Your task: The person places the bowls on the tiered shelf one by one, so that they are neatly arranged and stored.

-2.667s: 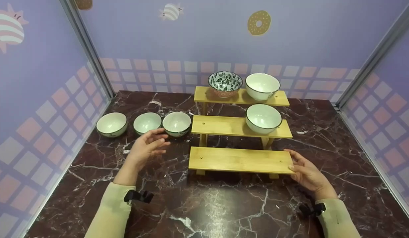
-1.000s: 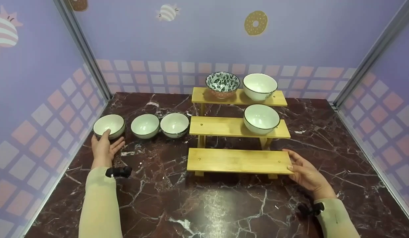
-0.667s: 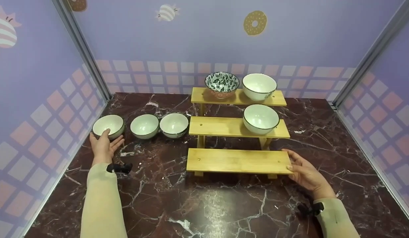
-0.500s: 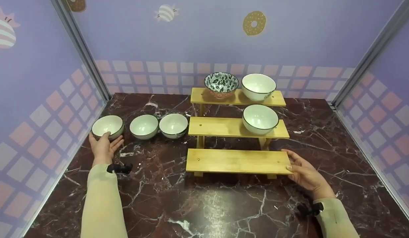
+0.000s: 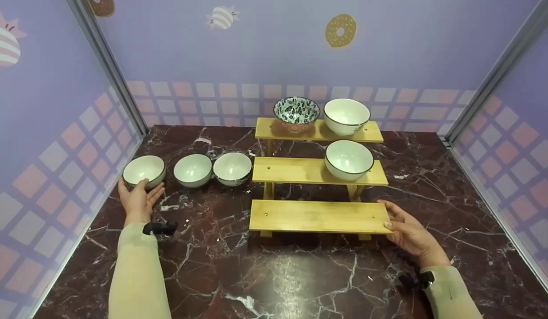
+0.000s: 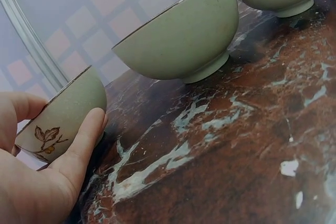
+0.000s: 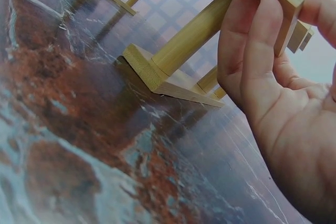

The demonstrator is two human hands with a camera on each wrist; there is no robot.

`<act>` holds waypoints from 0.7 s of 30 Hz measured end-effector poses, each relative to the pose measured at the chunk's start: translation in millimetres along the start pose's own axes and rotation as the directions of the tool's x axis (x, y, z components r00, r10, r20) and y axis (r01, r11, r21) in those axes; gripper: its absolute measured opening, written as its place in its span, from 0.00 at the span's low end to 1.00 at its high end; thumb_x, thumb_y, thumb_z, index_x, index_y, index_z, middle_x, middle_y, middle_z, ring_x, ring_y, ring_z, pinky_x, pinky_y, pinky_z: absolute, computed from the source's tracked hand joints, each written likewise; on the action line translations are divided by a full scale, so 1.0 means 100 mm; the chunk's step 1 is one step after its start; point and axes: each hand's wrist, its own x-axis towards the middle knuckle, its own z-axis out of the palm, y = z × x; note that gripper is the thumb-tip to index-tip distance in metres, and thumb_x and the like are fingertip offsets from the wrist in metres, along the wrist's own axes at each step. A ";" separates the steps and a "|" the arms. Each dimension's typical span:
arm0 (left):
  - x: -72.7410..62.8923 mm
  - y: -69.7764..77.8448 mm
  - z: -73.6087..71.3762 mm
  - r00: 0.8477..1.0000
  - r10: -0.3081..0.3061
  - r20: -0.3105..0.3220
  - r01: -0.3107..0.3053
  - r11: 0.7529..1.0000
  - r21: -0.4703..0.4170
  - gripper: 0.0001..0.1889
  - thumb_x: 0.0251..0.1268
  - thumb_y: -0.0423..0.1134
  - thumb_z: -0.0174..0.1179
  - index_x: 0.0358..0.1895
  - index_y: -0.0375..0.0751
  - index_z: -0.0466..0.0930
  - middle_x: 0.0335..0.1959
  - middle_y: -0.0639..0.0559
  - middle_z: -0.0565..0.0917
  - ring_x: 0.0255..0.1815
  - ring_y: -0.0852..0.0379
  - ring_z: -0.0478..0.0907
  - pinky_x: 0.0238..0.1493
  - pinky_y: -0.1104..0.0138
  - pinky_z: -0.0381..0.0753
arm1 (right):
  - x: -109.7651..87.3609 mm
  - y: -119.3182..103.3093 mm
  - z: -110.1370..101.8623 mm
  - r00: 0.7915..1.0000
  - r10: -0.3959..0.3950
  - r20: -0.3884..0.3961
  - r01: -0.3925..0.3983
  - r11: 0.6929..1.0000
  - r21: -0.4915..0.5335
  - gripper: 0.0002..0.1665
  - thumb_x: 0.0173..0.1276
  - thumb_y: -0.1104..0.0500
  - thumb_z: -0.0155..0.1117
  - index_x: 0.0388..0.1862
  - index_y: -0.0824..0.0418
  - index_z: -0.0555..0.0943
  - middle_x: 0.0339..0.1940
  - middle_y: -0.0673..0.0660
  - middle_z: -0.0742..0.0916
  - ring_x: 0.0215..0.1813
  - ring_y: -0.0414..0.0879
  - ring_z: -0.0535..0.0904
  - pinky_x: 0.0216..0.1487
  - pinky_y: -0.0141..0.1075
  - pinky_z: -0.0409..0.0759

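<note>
At the far left of the head view, my left hand (image 5: 137,204) holds a white bowl (image 5: 144,170) with a dark rim, thumb over the near edge and fingers against its outside. A brown leaf sprig shows on this bowl's wall in the left wrist view, where fingers (image 6: 86,140) lie along its side. My right hand (image 5: 411,232) grips the right end of the lowest board of a three-step wooden stand (image 5: 318,215). Its thumb is on top and its fingertips (image 7: 265,19) curl beneath the board, beside a round post (image 7: 191,38).
A pale green bowl (image 5: 193,170) and another white bowl (image 5: 233,169) stand between the held bowl and the stand. On the top step are a leaf-patterned bowl (image 5: 297,114) and a white bowl (image 5: 347,116). One pale bowl (image 5: 349,159) sits on the middle step. Purple walls (image 5: 274,53) enclose the marble table (image 5: 211,274).
My left hand has moved left from beside the middle bowls to the far-left bowl and taken hold of it. Over the last second it has barely moved. The right hand keeps its grip on the board.
</note>
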 end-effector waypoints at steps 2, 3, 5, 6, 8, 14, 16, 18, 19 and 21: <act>0.00 0.00 -0.01 1.000 0.009 0.000 -0.009 1.000 -0.008 0.48 0.78 0.31 0.52 0.82 0.78 0.33 0.86 0.47 0.39 0.39 0.48 0.90 0.60 0.57 0.88 | 0.00 0.00 0.00 1.000 -0.002 0.011 0.002 1.000 0.010 0.36 0.76 0.78 0.39 0.78 0.56 0.56 0.62 0.53 0.79 0.53 0.44 0.87 0.51 0.28 0.90; 0.00 -0.01 -0.02 1.000 0.012 0.000 -0.012 1.000 -0.013 0.48 0.78 0.31 0.52 0.82 0.77 0.33 0.86 0.47 0.39 0.38 0.48 0.90 0.59 0.58 0.89 | 0.00 0.00 0.00 1.000 -0.003 0.015 0.003 1.000 0.012 0.36 0.76 0.79 0.39 0.78 0.57 0.55 0.62 0.53 0.79 0.53 0.44 0.87 0.52 0.28 0.90; 0.00 -0.01 -0.02 1.000 0.015 -0.003 -0.015 1.000 -0.018 0.48 0.78 0.30 0.52 0.82 0.77 0.34 0.86 0.46 0.39 0.37 0.48 0.90 0.56 0.58 0.90 | 0.00 0.01 -0.01 1.000 -0.004 0.018 0.004 1.000 0.016 0.36 0.76 0.79 0.39 0.79 0.57 0.55 0.62 0.54 0.79 0.53 0.44 0.87 0.52 0.29 0.90; 0.00 -0.01 -0.03 1.000 0.015 -0.007 -0.015 1.000 -0.022 0.48 0.77 0.30 0.52 0.82 0.77 0.34 0.86 0.45 0.39 0.36 0.48 0.90 0.55 0.58 0.91 | 0.01 0.01 -0.01 1.000 -0.006 0.022 0.006 1.000 0.019 0.36 0.76 0.79 0.38 0.79 0.57 0.55 0.62 0.54 0.79 0.54 0.44 0.87 0.52 0.29 0.90; 0.01 -0.01 -0.03 1.000 0.016 -0.013 -0.016 1.000 -0.024 0.48 0.77 0.30 0.53 0.82 0.77 0.34 0.86 0.45 0.39 0.35 0.48 0.90 0.53 0.59 0.92 | 0.01 0.01 -0.02 1.000 -0.010 0.029 0.009 1.000 0.025 0.37 0.76 0.79 0.38 0.79 0.57 0.55 0.62 0.54 0.79 0.54 0.44 0.87 0.53 0.29 0.90; -0.02 -0.02 -0.06 1.000 0.023 -0.018 -0.023 1.000 -0.008 0.47 0.77 0.31 0.53 0.83 0.76 0.35 0.86 0.44 0.39 0.36 0.48 0.91 0.53 0.59 0.92 | 0.01 0.01 -0.03 0.999 -0.013 0.051 0.011 0.999 0.045 0.36 0.77 0.79 0.37 0.78 0.55 0.57 0.63 0.54 0.80 0.55 0.45 0.87 0.54 0.29 0.89; -0.03 -0.02 -0.08 0.999 0.030 -0.016 -0.030 1.000 -0.004 0.47 0.77 0.31 0.53 0.83 0.74 0.35 0.86 0.44 0.39 0.36 0.49 0.91 0.52 0.59 0.92 | 0.01 0.01 -0.02 0.999 -0.013 0.048 0.011 0.999 0.045 0.36 0.77 0.79 0.37 0.78 0.55 0.57 0.63 0.54 0.80 0.55 0.45 0.87 0.54 0.29 0.90; -0.04 -0.02 -0.10 0.999 0.035 -0.015 -0.035 0.999 -0.009 0.47 0.77 0.31 0.53 0.83 0.73 0.36 0.86 0.44 0.38 0.36 0.49 0.91 0.49 0.60 0.93 | 0.01 0.01 -0.02 0.999 -0.014 0.044 0.012 0.999 0.043 0.37 0.77 0.79 0.37 0.79 0.56 0.56 0.63 0.54 0.80 0.55 0.45 0.87 0.54 0.30 0.90; -0.05 -0.02 -0.10 0.999 0.038 -0.014 -0.038 0.999 -0.010 0.47 0.77 0.30 0.53 0.84 0.73 0.36 0.86 0.44 0.38 0.35 0.49 0.91 0.47 0.60 0.93 | 0.01 0.01 -0.02 0.999 -0.013 0.042 0.011 0.999 0.041 0.37 0.77 0.79 0.37 0.79 0.56 0.56 0.63 0.54 0.80 0.54 0.45 0.87 0.54 0.30 0.90; -0.06 -0.01 -0.11 0.999 0.045 -0.013 -0.045 0.999 -0.007 0.47 0.76 0.30 0.53 0.84 0.72 0.36 0.86 0.44 0.36 0.34 0.49 0.91 0.44 0.61 0.94 | 0.01 0.01 -0.02 0.999 -0.011 0.035 0.009 0.999 0.037 0.37 0.77 0.79 0.38 0.79 0.56 0.56 0.63 0.54 0.80 0.54 0.45 0.87 0.54 0.30 0.90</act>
